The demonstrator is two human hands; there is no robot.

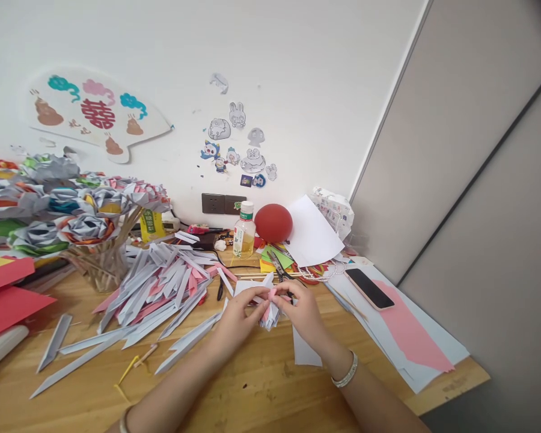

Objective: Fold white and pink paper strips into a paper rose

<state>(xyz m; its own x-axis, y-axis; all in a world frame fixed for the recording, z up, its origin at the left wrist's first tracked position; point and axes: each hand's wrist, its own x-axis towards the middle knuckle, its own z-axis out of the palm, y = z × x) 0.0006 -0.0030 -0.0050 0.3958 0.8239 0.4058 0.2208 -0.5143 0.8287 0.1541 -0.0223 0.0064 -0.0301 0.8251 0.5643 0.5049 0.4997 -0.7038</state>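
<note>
Head view: both hands mid-table, tips nearly meeting over one pink-and-white folded paper piece [269,317]. It sits between the hands near the table's front, white points fanning down toward the wearer, pink bit at the top.

Left hand [240,311]: thumb and index narrow, pinching the piece from the left. Right hand [303,313]: same pinch from the right, thumb and index on the pink bit. Beaded bracelet [346,371] on the right wrist. Can't tell exactly how the layers sit under the fingertips.

Just behind the hands: scissors [276,263], blades pointing away, handles partly hidden by the right hand. White paper strip [307,350] on the wooden table [252,397], below the right hand.

Left: heap of folded paper strips [162,282], white with some pink. Beyond it, paper flowers [88,230] on sticks in a clear container [100,272].

Back: bottle [244,233] upright, some yellowish liquid in it, red balloon [274,223] just right of it.

Right: phone [370,288] lying screen up, partly over pink paper [415,337], which lies on white sheets [417,382].
</note>
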